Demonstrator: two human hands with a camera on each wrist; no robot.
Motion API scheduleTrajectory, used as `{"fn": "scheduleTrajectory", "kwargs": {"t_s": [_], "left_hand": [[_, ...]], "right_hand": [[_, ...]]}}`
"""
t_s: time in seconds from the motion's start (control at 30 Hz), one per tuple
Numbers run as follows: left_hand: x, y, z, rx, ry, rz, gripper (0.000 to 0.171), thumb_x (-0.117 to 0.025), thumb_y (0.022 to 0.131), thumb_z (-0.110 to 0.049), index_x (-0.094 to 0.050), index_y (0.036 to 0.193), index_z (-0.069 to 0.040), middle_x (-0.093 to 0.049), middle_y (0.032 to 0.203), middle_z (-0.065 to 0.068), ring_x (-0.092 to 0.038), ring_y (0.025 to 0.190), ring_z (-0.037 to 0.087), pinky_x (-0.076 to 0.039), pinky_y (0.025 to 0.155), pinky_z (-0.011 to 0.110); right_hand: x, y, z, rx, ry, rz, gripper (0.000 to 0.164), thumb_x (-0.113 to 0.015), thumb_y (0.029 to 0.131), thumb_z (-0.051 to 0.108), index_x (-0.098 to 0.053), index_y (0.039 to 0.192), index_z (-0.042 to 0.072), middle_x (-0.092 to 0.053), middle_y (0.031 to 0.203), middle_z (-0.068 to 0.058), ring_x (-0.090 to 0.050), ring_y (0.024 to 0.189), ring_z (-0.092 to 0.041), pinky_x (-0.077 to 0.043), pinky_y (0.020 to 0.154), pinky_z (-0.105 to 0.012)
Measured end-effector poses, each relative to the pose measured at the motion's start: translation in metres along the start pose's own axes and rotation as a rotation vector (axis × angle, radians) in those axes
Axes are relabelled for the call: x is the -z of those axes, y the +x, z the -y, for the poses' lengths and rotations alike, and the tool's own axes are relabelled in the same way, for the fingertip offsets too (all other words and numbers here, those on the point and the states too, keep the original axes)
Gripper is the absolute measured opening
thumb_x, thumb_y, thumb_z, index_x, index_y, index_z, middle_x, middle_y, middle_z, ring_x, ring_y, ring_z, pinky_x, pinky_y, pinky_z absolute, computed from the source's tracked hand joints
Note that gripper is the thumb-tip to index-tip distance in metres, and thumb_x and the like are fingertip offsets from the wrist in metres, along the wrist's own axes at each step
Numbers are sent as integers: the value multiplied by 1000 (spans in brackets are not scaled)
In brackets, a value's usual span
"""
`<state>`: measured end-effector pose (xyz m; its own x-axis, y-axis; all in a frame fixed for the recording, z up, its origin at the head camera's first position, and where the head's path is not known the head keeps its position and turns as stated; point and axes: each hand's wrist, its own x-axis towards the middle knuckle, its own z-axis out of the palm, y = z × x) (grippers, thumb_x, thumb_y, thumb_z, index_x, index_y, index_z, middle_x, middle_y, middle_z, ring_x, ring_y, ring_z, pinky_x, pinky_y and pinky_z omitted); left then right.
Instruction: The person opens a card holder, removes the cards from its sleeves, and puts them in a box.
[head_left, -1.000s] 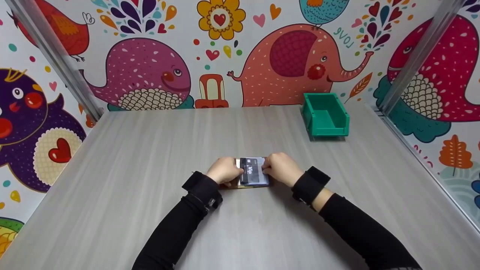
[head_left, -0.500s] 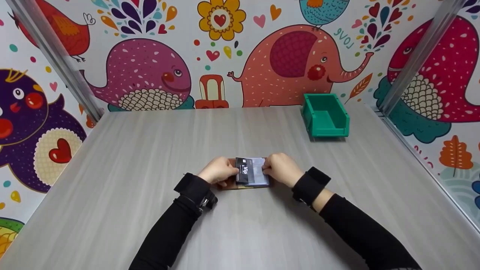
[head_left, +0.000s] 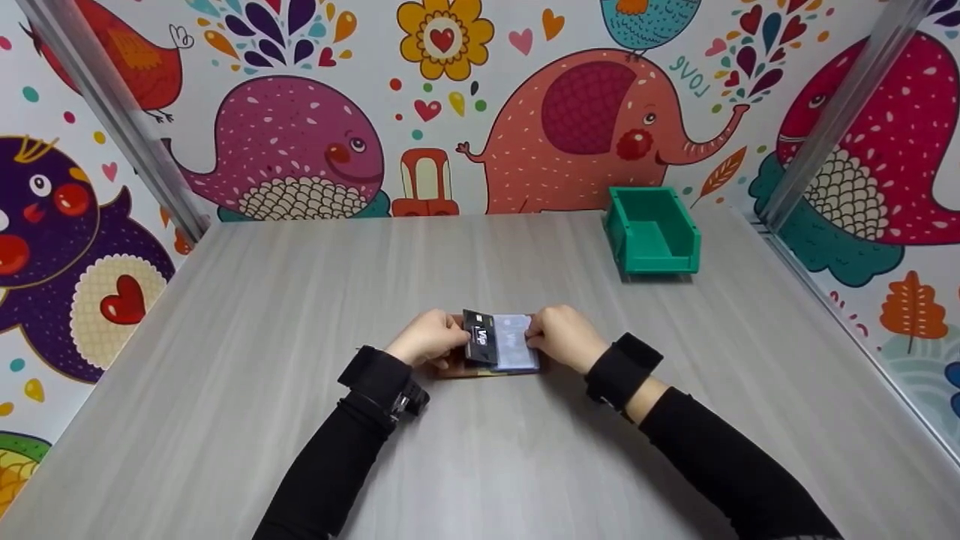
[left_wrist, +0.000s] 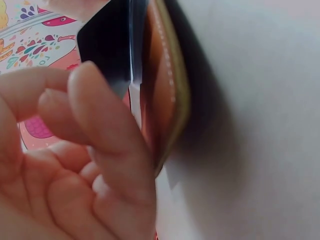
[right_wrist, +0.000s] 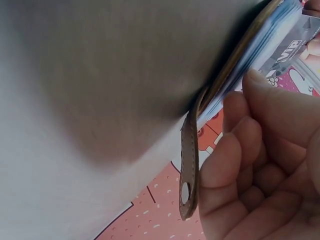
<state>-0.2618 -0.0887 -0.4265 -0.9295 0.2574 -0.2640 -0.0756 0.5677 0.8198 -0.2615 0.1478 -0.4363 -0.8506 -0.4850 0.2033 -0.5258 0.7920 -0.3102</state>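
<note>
A brown leather card holder [head_left: 456,371] lies open on the table, with a stack of clear plastic sleeves [head_left: 516,346] on its right part. My left hand [head_left: 427,337] pinches the left edge of a black VIP card [head_left: 480,339], which tilts up and is partly out of a sleeve. My right hand [head_left: 566,336] pinches the sleeves at their right edge, fingers curled beneath the thumb. In the right wrist view, a leather strap [right_wrist: 189,160] with a metal snap sticks out beside my fingers. The left wrist view shows the card [left_wrist: 106,42] as a dark panel beyond my thumb.
A green plastic bin [head_left: 652,232] stands at the back right of the grey table [head_left: 315,285]. Printed cartoon walls and metal posts [head_left: 120,112] border the table at the back and sides.
My left hand has moved left, drawing the VIP card leftward across the sleeves and tilting it up. The right hand has kept its place on the sleeves' edge.
</note>
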Motion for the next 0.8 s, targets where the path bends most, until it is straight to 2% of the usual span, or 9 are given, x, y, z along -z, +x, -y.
{"fn": "scheduleTrajectory", "kwargs": {"t_s": [0.27, 0.57, 0.8], "left_hand": [[4, -2, 0, -5, 6, -12, 28, -59, 90, -7, -53, 62, -10, -41, 50, -5, -45, 39, 6, -45, 40, 19], [13, -10, -8, -30, -50, -26, 32, -60, 90, -10, -47, 61, -13, -41, 59, -5, -41, 43, 4, -48, 45, 20], [18, -14, -16, -79, -88, -35, 24, -61, 92, -11, -61, 73, 3, -45, 55, -2, -42, 42, 7, -48, 46, 24]], "right_hand": [[0, 0, -1, 8, -20, 0, 8, -80, 80, 4, -79, 88, 2, -74, 91, -10, -70, 85, -27, -54, 76, -40], [1, 0, -1, 15, -8, 10, 8, -79, 81, 3, -79, 89, 1, -74, 93, -12, -70, 91, -28, -54, 80, -40], [1, 0, -2, -5, 16, 24, 8, -78, 82, 3, -78, 90, 0, -74, 93, -13, -70, 91, -28, -54, 80, -41]]}}
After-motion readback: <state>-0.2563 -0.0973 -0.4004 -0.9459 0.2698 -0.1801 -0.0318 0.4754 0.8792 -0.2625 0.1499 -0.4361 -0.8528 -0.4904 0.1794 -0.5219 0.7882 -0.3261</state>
